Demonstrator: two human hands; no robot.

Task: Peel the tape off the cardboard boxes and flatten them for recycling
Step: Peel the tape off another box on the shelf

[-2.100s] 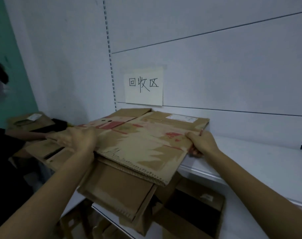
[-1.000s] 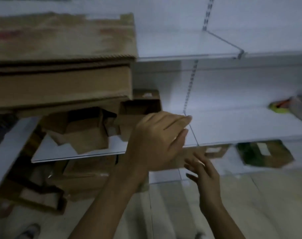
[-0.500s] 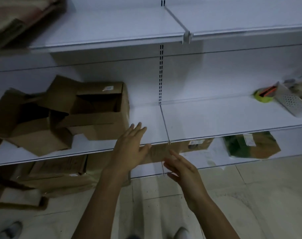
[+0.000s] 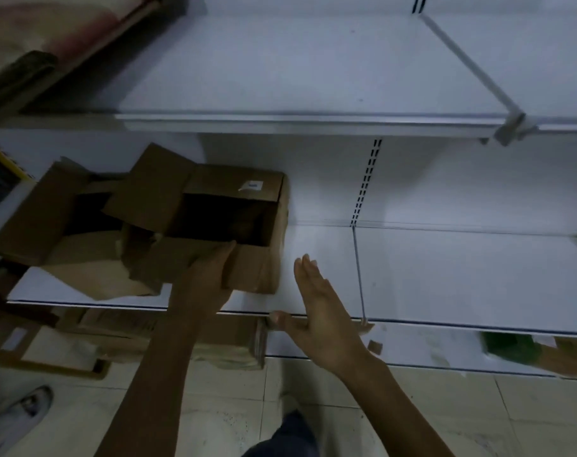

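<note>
I had the open brown cardboard box on the white metal shelf, left of the upright divider, mouth up, flaps splayed, with a small white label on its far wall. My left hand lay against the near flap, its fingers stretched up to the rim and touching the cardboard rather than clenched round it; I couldn't tell whether the thumb had hooked underneath. My right hand hovered just beside the box's right wall, apart from it, fingers straight, held together and released, grasping nothing. I judged the step to be drawing this box off the shelf so that it could be stripped and flattened. To do that well I would bring the right palm onto the right wall, so that both hands squeezed the box between them, and slide it toward me low and level. Pulling on the near flap alone would likely bend or tear it, since that flap already looked creased. A second crumpled brown box touched it on the left, so I would ease them apart to avoid dragging both over the edge. Any tape was too dim to make out from here. I would turn the box to check the bottom seam before pressing it flat. Flattened brown cardboard sheets lay on the shelf above at the far left, which seemed the place to put it afterwards.
</note>
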